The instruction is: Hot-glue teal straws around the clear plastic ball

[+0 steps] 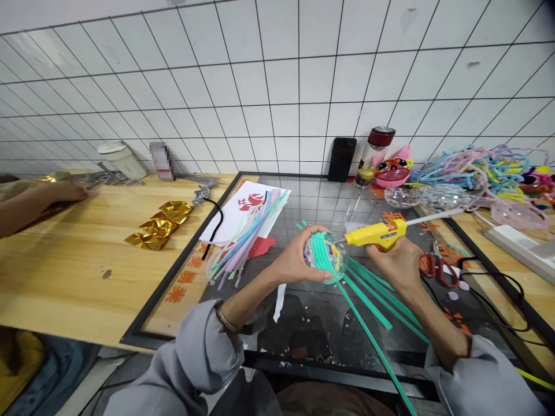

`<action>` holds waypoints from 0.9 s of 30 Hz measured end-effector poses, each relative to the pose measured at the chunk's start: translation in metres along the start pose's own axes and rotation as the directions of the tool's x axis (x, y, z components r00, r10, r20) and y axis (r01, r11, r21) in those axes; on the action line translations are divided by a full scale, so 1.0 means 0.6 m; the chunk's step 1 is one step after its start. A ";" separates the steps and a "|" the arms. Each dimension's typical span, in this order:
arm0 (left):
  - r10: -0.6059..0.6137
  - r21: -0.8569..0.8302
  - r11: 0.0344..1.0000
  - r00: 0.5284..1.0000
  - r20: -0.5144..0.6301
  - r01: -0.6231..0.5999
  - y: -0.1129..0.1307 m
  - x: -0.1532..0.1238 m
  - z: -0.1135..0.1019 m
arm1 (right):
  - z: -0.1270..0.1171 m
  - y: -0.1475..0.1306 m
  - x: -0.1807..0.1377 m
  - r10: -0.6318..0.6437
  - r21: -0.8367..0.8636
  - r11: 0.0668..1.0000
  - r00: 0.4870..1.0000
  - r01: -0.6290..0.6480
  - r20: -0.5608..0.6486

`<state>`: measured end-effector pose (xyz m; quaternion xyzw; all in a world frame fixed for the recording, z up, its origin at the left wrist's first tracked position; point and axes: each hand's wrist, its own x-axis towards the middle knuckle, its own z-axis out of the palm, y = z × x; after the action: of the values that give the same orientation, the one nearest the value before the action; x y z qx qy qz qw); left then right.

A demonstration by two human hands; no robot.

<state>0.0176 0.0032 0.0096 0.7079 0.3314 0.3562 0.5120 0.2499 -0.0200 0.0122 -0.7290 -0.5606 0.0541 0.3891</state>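
Note:
My left hand (298, 261) is closed round a small clear ball (326, 254) wrapped with teal plastic strips. The strips (373, 306) trail from the ball down toward my lap. My right hand (396, 263) grips a yellow hot glue gun (378, 233), its nozzle touching the ball's right side. Both hands hover over a glass-topped work mat (312, 202).
A bundle of pastel strips (247, 231) lies on white paper to the left. Gold foil pieces (160, 225) sit on the wooden table. Red scissors (436, 263), a jar (373, 153), a black phone (341, 159) and a tangle of coloured tubes (481, 170) are right. Another person's hand (60, 190) rests far left.

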 end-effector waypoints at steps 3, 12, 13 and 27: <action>0.010 0.021 1.000 1.000 -0.009 -0.010 0.004 -0.001 0.001 | 0.000 0.002 0.002 0.000 -0.008 1.000 1.000 0.000 -0.008; 0.020 0.062 0.998 1.000 -0.014 -0.019 0.003 0.000 0.000 | -0.002 -0.005 -0.002 -0.025 -0.002 1.000 1.000 0.025 0.005; 0.019 0.071 0.997 1.000 -0.014 -0.018 0.003 -0.001 0.000 | -0.003 -0.005 -0.001 -0.027 -0.003 1.000 1.000 0.027 0.003; -0.010 0.099 0.995 0.999 -0.052 0.016 0.006 0.000 0.000 | 0.002 0.000 -0.001 -0.021 0.005 1.000 1.000 0.021 0.023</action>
<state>0.0181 0.0024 0.0130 0.7209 0.3664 0.3541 0.4698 0.2492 -0.0201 0.0113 -0.7215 -0.5724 0.0597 0.3849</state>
